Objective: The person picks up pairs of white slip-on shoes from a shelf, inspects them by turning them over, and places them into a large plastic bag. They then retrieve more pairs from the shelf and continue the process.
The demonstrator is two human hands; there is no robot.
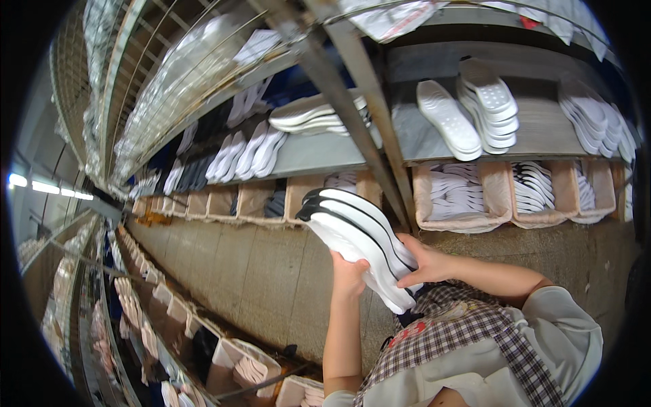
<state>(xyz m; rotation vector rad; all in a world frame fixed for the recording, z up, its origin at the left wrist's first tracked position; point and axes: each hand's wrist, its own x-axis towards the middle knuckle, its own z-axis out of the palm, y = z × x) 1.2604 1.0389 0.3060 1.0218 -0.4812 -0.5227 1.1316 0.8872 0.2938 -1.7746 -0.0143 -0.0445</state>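
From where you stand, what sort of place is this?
Likely a shoe factory storeroom. Metal shelves hold white soles, cardboard bins line the aisle, and both hands, left hand and right hand, hold a stack of soles.

So it's a stack of white shoe soles (359,237) with black edging, a few of them pressed together flat. The stack sits tilted, toe ends pointing up-left toward the metal shelf post (380,136), heel ends lower, just below that post's base.

Sole stack (359,241) between left hand (349,275) and right hand (427,261); shelf (325,152) behind, bins (461,197) beneath shelf.
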